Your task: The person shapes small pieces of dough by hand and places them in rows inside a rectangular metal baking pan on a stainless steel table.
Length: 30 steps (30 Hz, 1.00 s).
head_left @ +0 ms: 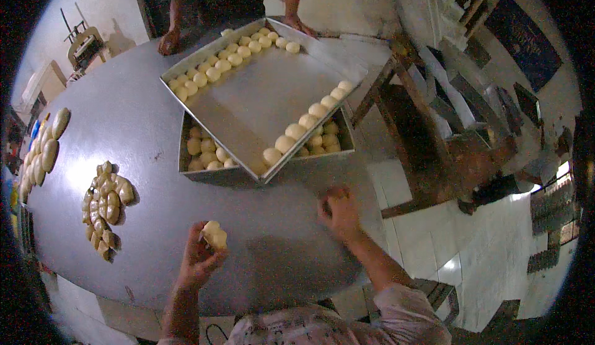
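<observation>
A lumpy piece of pale dough (pixel 215 236) with a few rounded bulges is gripped between the thumb and fingers of my left hand (pixel 199 259), just above the table's near part. My right hand (pixel 341 213) is curled closed over the table to the right; any content is hidden inside the fingers. Beyond my hands a large square metal tray (pixel 248 113) lies askew on top of another tray (pixel 186 153). Rows of round dough balls (pixel 237 54) run along the upper tray's far left side, and another row (pixel 308 121) lines its right side. The lower tray is packed with dough balls.
On the round-edged grey table (pixel 152 215), a heap of glossy dough pieces (pixel 106 204) lies left, with longer dough rolls (pixel 51 147) at the far left edge. Another person's hands (pixel 169 41) rest beside the tray's far side. A wooden frame (pixel 427 140) stands at the right.
</observation>
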Each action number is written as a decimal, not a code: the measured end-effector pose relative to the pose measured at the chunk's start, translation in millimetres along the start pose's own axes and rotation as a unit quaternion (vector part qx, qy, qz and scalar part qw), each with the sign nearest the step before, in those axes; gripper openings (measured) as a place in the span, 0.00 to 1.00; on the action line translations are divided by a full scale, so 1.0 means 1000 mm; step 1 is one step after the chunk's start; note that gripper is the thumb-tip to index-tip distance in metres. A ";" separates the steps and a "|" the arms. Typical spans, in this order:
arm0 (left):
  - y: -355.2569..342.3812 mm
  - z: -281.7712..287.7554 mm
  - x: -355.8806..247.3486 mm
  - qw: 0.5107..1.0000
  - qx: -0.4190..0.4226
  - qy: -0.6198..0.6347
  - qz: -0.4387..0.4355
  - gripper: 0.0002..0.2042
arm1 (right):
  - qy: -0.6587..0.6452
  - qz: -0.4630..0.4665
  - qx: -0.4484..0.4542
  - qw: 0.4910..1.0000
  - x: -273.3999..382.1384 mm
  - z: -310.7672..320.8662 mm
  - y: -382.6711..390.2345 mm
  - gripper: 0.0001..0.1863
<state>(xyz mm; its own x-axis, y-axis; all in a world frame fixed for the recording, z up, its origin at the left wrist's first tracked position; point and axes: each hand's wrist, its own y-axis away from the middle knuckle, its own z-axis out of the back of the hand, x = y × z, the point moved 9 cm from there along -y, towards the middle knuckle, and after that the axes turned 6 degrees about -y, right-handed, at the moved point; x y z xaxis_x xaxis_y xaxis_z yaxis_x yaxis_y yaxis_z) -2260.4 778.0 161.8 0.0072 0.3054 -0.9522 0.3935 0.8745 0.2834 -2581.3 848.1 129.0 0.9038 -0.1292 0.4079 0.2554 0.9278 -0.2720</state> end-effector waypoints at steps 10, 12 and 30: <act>0.030 0.080 0.052 0.979 -0.172 0.110 -0.001 0.15 | -0.372 0.036 -0.241 0.896 -0.026 0.182 -0.170 0.11; 0.036 0.082 0.061 0.967 -0.211 0.140 0.003 0.13 | -0.202 0.111 -0.395 0.889 -0.016 0.222 -0.210 0.16; 0.027 0.073 0.081 0.996 -0.058 -0.067 -0.032 0.15 | -0.199 -0.017 -0.039 0.979 0.133 0.109 -0.143 0.18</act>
<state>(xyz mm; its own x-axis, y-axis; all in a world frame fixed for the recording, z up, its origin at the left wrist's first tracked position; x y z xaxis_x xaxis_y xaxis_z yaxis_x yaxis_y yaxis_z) -2182.5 798.6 83.5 0.1101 0.2016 -0.9733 0.2891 0.9304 0.2254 -2535.0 736.6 316.8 0.6932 0.0017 0.7208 0.3221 0.8939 -0.3118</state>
